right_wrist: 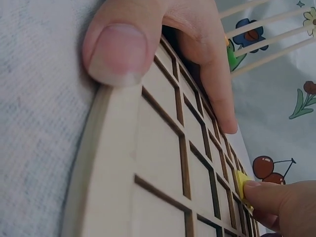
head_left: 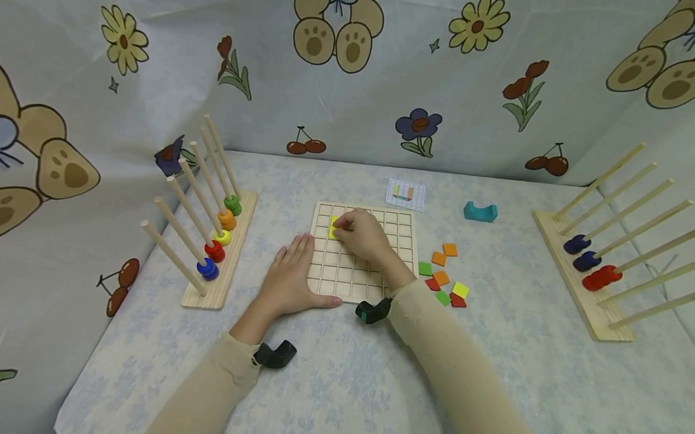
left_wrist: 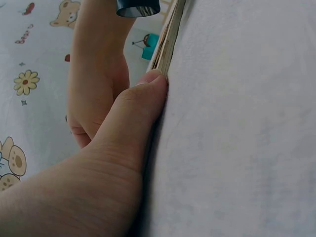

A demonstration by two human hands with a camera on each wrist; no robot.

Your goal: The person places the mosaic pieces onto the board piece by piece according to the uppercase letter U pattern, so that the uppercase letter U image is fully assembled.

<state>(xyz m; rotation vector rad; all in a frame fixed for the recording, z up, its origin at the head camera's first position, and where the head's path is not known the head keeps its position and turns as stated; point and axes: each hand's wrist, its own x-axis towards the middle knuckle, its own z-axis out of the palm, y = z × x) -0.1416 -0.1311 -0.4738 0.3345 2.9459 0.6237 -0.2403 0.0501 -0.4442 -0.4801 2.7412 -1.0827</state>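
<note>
Gridded board (head_left: 345, 269) is lying on the table (head_left: 327, 386), the left hand (head_left: 288, 281) touching its near and left edges, thumb spread from straight fingers; the right hand (head_left: 365, 234) is pinching a yellow tile (head_left: 333, 229) at its far-left cells; a pattern card (head_left: 406, 194) is lying beyond.

A wooden peg rack (head_left: 228, 263) stands at the left of the table, its rings running from far to near — green (head_left: 233, 204), orange (head_left: 227, 220), yellow (head_left: 222, 237), red (head_left: 214, 251), blue (head_left: 207, 268). A second wooden rack (head_left: 573, 276) stands at the right, with dark blue rings (head_left: 587, 260) and red rings (head_left: 602, 278) on its pegs. Between the two racks, toward the back, sits a teal block (head_left: 480, 212) with a curved notch in its top. A pale, blue-mottled tablecloth (head_left: 339, 380) covers the table; behind hangs a light fabric backdrop (head_left: 376, 113) — printed with teddy bears (head_left: 353, 43), yellow daisies (head_left: 479, 24), red tulips (head_left: 525, 95) and cherries (head_left: 306, 147).
</note>
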